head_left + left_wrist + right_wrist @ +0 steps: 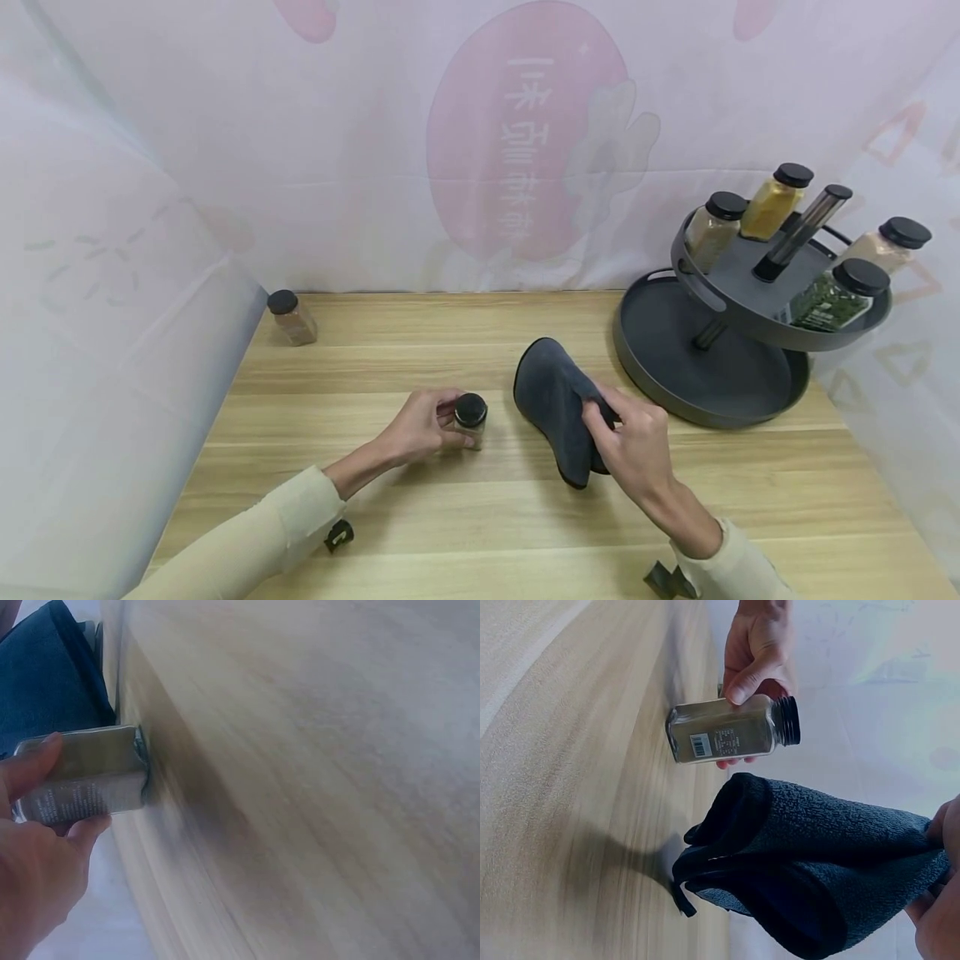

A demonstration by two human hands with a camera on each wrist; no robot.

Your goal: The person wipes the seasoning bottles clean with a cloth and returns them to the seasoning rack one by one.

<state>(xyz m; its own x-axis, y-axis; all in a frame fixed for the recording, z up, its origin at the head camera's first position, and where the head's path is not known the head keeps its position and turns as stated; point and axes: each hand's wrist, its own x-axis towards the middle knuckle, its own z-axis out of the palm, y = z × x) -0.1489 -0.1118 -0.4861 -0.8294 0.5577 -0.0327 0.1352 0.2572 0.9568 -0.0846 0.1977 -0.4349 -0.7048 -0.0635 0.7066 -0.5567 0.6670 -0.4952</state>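
My left hand (pixel 425 429) grips a square glass spice jar (pixel 724 731) with a black lid, thumb on one side and fingers on the other. The jar stands upright, its base at the wooden table, and holds a brownish powder behind a small barcode label. To its right, my right hand (pixel 636 442) pinches a dark blue-grey cloth (pixel 551 400) by one end. The cloth hangs in folds above the table, its black-edged lower part spread toward the jar. In the left wrist view, the cloth (pixel 49 675) appears just beyond the jar (pixel 97 772).
A dark two-tier turntable rack (pixel 637 367) stands at the right, its upper tier tilted in view and bearing several black-lidded spice jars. Another spice jar (pixel 295 321) stands at the table's back left corner. Printed fabric walls (pixel 337 225) enclose the wooden table (pixel 420 533).
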